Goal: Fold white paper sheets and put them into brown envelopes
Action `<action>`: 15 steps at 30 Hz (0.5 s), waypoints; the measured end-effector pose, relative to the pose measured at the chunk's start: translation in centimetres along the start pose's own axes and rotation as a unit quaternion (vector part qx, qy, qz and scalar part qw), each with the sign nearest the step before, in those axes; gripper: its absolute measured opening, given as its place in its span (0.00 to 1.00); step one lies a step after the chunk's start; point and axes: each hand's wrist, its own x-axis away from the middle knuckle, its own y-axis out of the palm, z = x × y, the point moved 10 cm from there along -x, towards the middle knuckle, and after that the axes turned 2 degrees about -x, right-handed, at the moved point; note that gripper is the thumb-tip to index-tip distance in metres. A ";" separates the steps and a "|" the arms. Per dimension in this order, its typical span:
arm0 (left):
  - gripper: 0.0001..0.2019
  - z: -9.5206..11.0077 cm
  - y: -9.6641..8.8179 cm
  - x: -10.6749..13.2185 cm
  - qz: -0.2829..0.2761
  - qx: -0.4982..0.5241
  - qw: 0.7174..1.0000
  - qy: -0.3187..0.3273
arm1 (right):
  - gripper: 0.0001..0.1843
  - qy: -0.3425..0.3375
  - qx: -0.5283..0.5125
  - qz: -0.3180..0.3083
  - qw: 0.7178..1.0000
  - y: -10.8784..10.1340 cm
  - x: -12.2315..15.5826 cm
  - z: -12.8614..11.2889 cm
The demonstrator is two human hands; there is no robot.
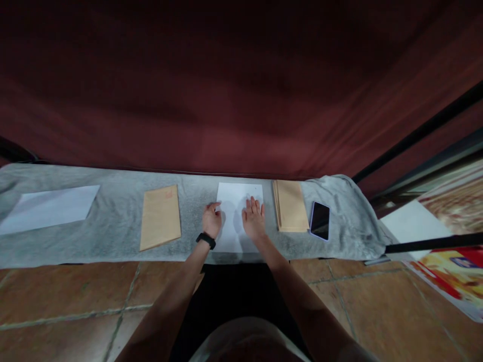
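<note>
A white sheet of paper [237, 211] lies on a grey cloth-covered table [113, 226] straight ahead of me. My right hand [253, 217] rests flat on the sheet, fingers stretched out and slightly apart. My left hand [212, 219], with a black band at the wrist, sits at the sheet's left edge with curled fingers pinching or pressing that edge. A single brown envelope [160, 216] lies to the left of the sheet, and a stack of brown envelopes [291, 205] lies to its right.
A dark phone [320, 220] lies face up right of the envelope stack. Another white sheet [49, 207] sits at the table's far left. A dark red curtain [226, 85] hangs behind the table. Tiled floor [75, 296] runs below, with colourful printed material [453, 271] at the right.
</note>
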 end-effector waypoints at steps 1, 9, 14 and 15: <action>0.20 0.1 -0.2 0.0 0.004 -0.011 1.000 0.004 | 0.27 -0.008 -0.003 -0.011 1.000 0.4 -0.2 -0.5; 0.23 5.9 3.3 2.2 -0.008 -0.133 0.977 0.165 | 0.26 -0.028 -0.020 -0.043 0.998 2.4 -1.2 -1.0; 0.28 6.4 6.4 1.3 -0.054 -0.180 0.967 0.171 | 0.27 -0.021 -0.006 -0.040 0.999 2.4 -2.2 0.3; 0.29 6.2 6.4 1.1 -0.054 -0.186 0.967 0.168 | 0.27 -0.017 -0.002 -0.033 0.999 2.2 -2.2 0.7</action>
